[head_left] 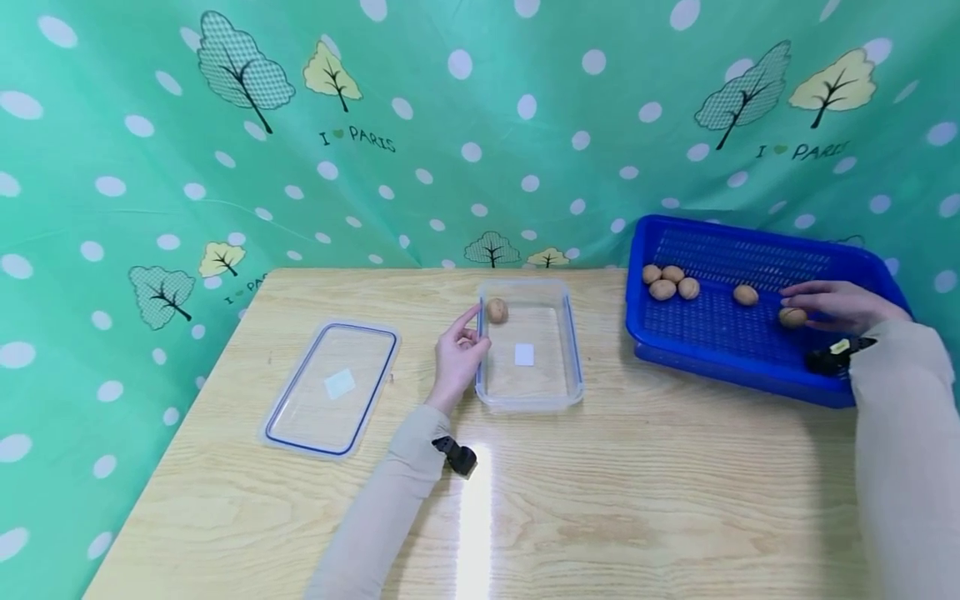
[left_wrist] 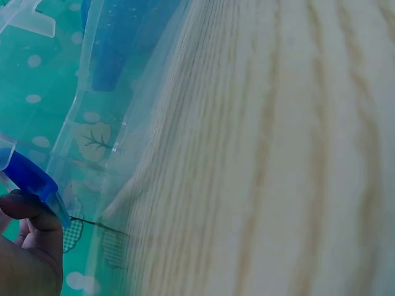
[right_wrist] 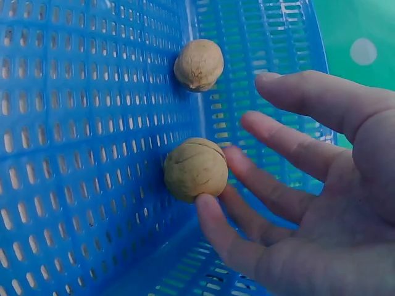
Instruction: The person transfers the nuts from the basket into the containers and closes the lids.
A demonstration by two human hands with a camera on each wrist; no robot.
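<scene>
In the head view my left hand [head_left: 455,358] is at the left long side of a clear plastic container [head_left: 534,402]. The thumb and a finger of that hand pinch the container's blue locking flap [left_wrist: 34,182]. Inside the container, in its far left corner, lies one walnut [head_left: 497,311]. My right hand [head_left: 843,307] reaches into a blue plastic basket [head_left: 738,379], its fingers spread. The lower fingertips touch a walnut [right_wrist: 196,170], while the upper digits stay apart from it. Beside that one sits another walnut [right_wrist: 199,65].
Several more walnuts [head_left: 663,289] cluster at the basket's left end. Left of the container, a clear lid [head_left: 303,417] with a blue seal lies flat on the wooden table [head_left: 600,500]. A green patterned cloth [head_left: 450,142] hangs behind the table.
</scene>
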